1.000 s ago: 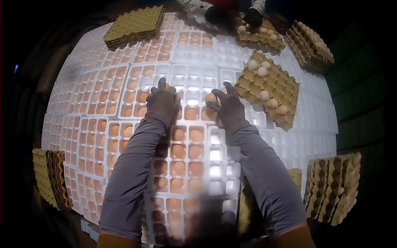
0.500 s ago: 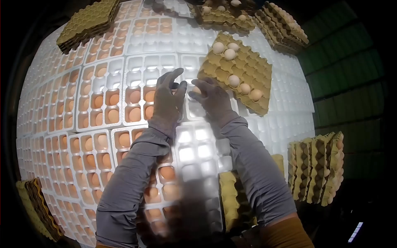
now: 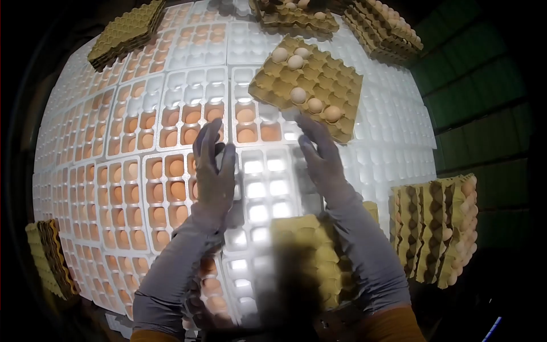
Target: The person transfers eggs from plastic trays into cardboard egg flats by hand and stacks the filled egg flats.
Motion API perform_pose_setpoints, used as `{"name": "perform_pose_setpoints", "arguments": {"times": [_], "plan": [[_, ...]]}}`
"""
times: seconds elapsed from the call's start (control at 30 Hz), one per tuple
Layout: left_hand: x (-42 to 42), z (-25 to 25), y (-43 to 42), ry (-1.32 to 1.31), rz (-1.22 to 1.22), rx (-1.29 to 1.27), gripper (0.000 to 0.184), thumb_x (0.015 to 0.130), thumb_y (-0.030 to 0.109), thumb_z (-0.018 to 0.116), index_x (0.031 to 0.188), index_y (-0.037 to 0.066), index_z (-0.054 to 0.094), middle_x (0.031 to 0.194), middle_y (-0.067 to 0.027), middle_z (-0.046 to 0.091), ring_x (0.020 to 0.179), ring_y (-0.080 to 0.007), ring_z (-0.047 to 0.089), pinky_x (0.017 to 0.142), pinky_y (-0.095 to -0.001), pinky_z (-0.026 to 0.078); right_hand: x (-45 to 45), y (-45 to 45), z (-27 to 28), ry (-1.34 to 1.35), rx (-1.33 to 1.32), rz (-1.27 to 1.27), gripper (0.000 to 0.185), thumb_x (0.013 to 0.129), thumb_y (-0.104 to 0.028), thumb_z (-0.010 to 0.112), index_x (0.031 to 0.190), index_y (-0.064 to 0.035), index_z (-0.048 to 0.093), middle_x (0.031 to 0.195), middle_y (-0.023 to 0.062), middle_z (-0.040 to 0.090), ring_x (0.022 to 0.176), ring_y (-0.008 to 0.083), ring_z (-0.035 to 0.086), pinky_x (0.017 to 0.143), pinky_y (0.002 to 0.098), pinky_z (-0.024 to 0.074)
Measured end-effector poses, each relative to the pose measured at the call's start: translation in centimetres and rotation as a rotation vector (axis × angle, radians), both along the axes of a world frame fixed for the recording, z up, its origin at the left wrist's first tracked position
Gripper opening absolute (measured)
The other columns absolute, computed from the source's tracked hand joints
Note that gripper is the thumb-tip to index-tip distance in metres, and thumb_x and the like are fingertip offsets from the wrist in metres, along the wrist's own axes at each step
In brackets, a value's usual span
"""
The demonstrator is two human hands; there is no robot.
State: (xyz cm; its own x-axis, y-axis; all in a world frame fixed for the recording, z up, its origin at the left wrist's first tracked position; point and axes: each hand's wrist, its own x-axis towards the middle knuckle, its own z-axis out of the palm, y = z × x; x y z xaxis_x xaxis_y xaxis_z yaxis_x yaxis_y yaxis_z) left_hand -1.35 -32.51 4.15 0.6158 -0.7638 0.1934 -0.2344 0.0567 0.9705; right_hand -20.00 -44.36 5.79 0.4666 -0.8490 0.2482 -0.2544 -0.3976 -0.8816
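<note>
My left hand (image 3: 215, 171), gloved in grey, hovers over the white plastic egg trays (image 3: 231, 108) with its fingers apart and nothing in them. To its right my right hand (image 3: 325, 162) is also empty, fingers spread, just below a tan pulp tray (image 3: 327, 74) that lies tilted on the white trays and bears several pale eggs (image 3: 298, 95). Between my hands, brown eggs (image 3: 246, 135) sit in white compartments, with unfilled compartments nearer me. Another pulp tray (image 3: 325, 251) lies close to my right forearm, partly in shadow.
Stacked pulp trays (image 3: 128, 34) stand at the back left, others with eggs (image 3: 382, 28) at the back right. A stack holding eggs (image 3: 436, 228) is at the right edge, another stack (image 3: 51, 256) at the left. One more egg-bearing pulp tray (image 3: 290, 20) is at the back.
The view has shifted to the right. The eggs at my hands have been let go, and brown eggs now sit in compartments between them. My hands have moved apart.
</note>
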Motion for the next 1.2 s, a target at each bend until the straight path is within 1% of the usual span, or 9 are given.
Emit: {"name": "perform_pose_setpoints", "arguments": {"times": [0.37, 0.4, 0.5, 0.57, 0.6, 0.77, 0.87, 1.13, 1.2], "plan": [[-21.0, 3.5, 25.2, 0.046, -0.246, 0.583, 0.052, 0.093, 0.013, 0.069, 0.138, -0.005, 0.049, 0.133, -0.0222, 0.052, 0.12, -0.0357, 0.054, 0.104, -0.0416, 0.045, -33.6, 20.1, 0.3, 0.637, 0.294, -0.299, 0.054, 0.097, -0.02, 0.065, 0.143, 0.0011, 0.049, 0.156, 0.0267, 0.034, 0.153, 0.037, 0.019, 0.117, 0.0439, 0.0318], [-21.3, 4.6, 25.2, 0.055, -0.241, 0.536, 0.053, 0.094, 0.013, 0.068, 0.14, -0.005, 0.048, 0.134, -0.0225, 0.052, 0.122, -0.0356, 0.053, 0.105, -0.0412, 0.044, -33.0, 20.2, 2.9, 0.646, 0.308, -0.243, 0.054, 0.097, -0.023, 0.065, 0.142, 0.0017, 0.05, 0.158, 0.0275, 0.032, 0.155, 0.0368, 0.014, 0.117, 0.0437, 0.0318], [-18.7, 9.8, 25.3, 0.043, -0.27, 0.435, 0.057, 0.1, 0.017, 0.06, 0.149, -0.004, 0.041, 0.143, -0.0229, 0.047, 0.134, -0.0332, 0.046, 0.112, -0.0396, 0.037, -30.9, 19.8, 9.2, -0.001, 0.717, -0.113, 0.06, 0.099, -0.017, 0.056, 0.153, -0.0011, 0.036, 0.134, 0.0134, 0.057, 0.105, 0.02, 0.061, 0.091, 0.0351, 0.0512], [-16.1, 10.6, 26.5, -0.003, -0.174, 0.287, 0.058, 0.101, 0.021, 0.058, 0.15, -0.002, 0.039, 0.144, -0.0214, 0.047, 0.135, -0.0322, 0.044, 0.114, -0.0407, 0.036, -29.1, 21.6, 10.6, -0.049, 0.565, -0.069, 0.06, 0.104, -0.034, 0.053, 0.152, -0.002, 0.04, 0.153, 0.0187, 0.043, 0.132, 0.0291, 0.053, 0.101, 0.0394, 0.0493], [-14.7, 11.1, 27.3, -0.103, -0.059, 0.207, 0.056, 0.1, 0.021, 0.059, 0.148, -0.001, 0.041, 0.143, -0.0215, 0.048, 0.131, -0.0345, 0.048, 0.112, -0.0421, 0.038, -27.6, 22.1, 10.1, -0.168, 0.517, 0.026, 0.073, 0.105, -0.039, 0.051, 0.158, 0.0016, 0.022, 0.152, 0.021, 0.043, 0.131, 0.0324, 0.054, 0.103, 0.042, 0.0501], [-12.3, 7.4, 32.0, 0.481, 0.335, -0.253, 0.08, 0.101, 0.034, 0.063, 0.16, 0.004, 0.019, 0.152, -0.0163, 0.036, 0.134, -0.0247, 0.044, 0.107, -0.0363, 0.043, -15.8, 29.4, 5.6, 0.12, -0.279, 0.024, 0.061, 0.108, -0.041, 0.037, 0.153, 0.001, 0.035, 0.156, 0.0249, 0.033, 0.141, 0.0379, 0.04, 0.112, 0.0452, 0.0389], [-11.0, 8.7, 34.1, 0.296, 0.362, 0.068, 0.074, 0.097, 0.031, 0.069, 0.154, 0.003, 0.031, 0.15, -0.0184, 0.039, 0.128, -0.0277, 0.048, 0.106, -0.0394, 0.043, -0.5, 36.8, 8.8, -0.38, 0.536, 0.167, 0.068, 0.105, -0.023, 0.05, 0.158, -0.0002, 0.013, 0.145, 0.0213, 0.044, 0.126, 0.0284, 0.051, 0.103, 0.0393, 0.045], [23.9, 11.0, 55.2, 0.443, 0.754, -0.666, 0.054, 0.088, -0.004, 0.061, 0.14, 0.003, 0.047, 0.132, -0.0091, 0.058, 0.121, -0.0258, 0.061, 0.102, -0.039, 0.054, 14.4, 45.9, 9.3, -0.037, 0.275, 0.747, 0.074, 0.093, -0.01, 0.071, 0.153, 0.0047, 0.03, 0.147, 0.0239, 0.045, 0.125, 0.0321, 0.056, 0.105, 0.0408, 0.0475], [35.4, 8.1, 61.6, 0.238, 1.136, -0.309, 0.035, 0.09, 0.006, 0.062, 0.125, 0.007, 0.056, 0.112, -0.011, 0.066, 0.093, -0.0263, 0.069, 0.078, -0.0372, 0.06, 14.7, 46.5, 8.4, 0.044, 0.309, 0.73, 0.072, 0.093, -0.011, 0.071, 0.152, 0.0045, 0.033, 0.144, 0.0233, 0.047, 0.125, 0.0317, 0.056, 0.105, 0.0408, 0.0483]]}}
